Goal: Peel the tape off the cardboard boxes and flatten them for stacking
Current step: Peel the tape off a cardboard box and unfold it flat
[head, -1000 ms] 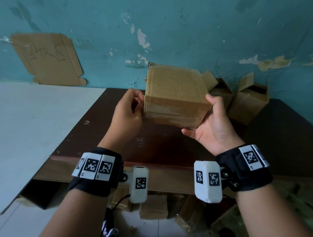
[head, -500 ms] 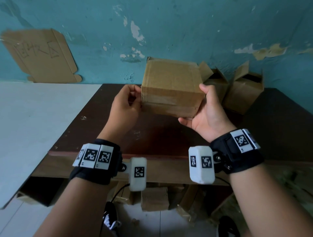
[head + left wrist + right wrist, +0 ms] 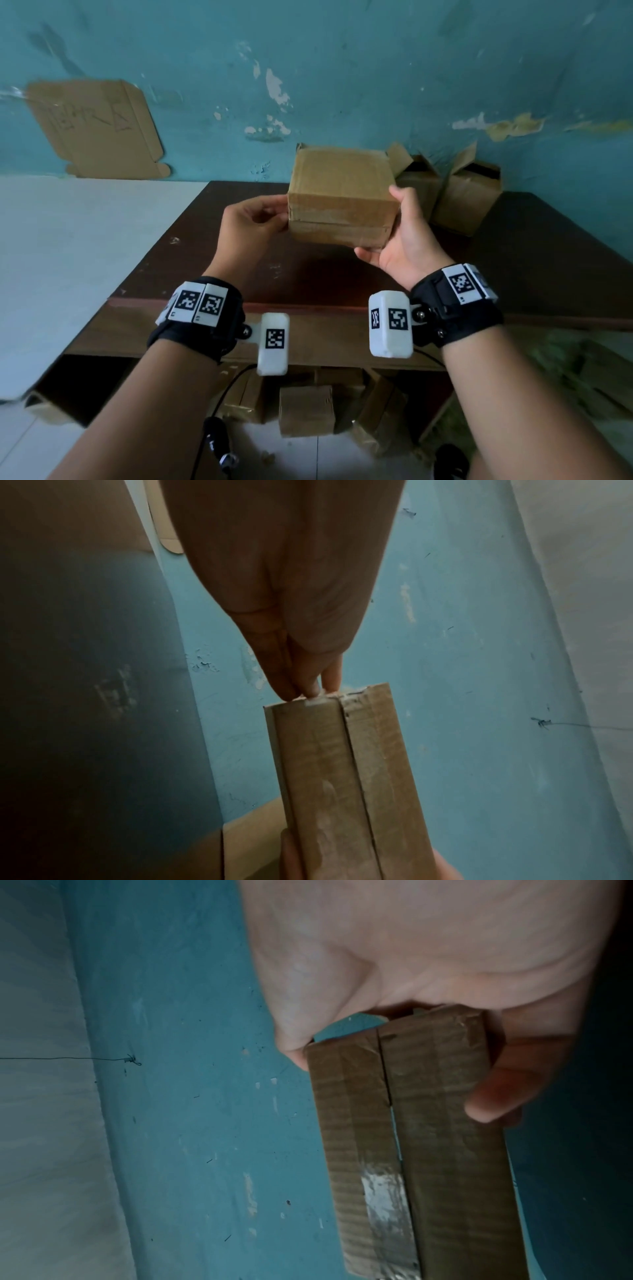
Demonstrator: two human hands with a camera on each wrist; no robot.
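Observation:
I hold a closed brown cardboard box (image 3: pixel 342 192) in the air above the dark table (image 3: pixel 531 260). Its taped face is turned toward me, and clear tape (image 3: pixel 383 1194) runs along the flap seam. My right hand (image 3: pixel 407 236) grips the box's right end, thumb on top and fingers underneath (image 3: pixel 496 1096). My left hand (image 3: pixel 253 222) is at the box's left edge. Its thumb and fingertips (image 3: pixel 304 688) pinch the tape end (image 3: pixel 316 700) where the seam meets the edge. The far side of the box is hidden.
Two opened boxes (image 3: pixel 421 181) (image 3: pixel 466 202) stand at the back right of the table against the teal wall. A flattened cardboard sheet (image 3: pixel 96 130) leans on the wall at left above a white board (image 3: pixel 85 260). More boxes (image 3: pixel 305 411) lie under the table.
The box has been turned a little so it sits more level. Both hands stayed on it, the left fingertips still at the seam's left end.

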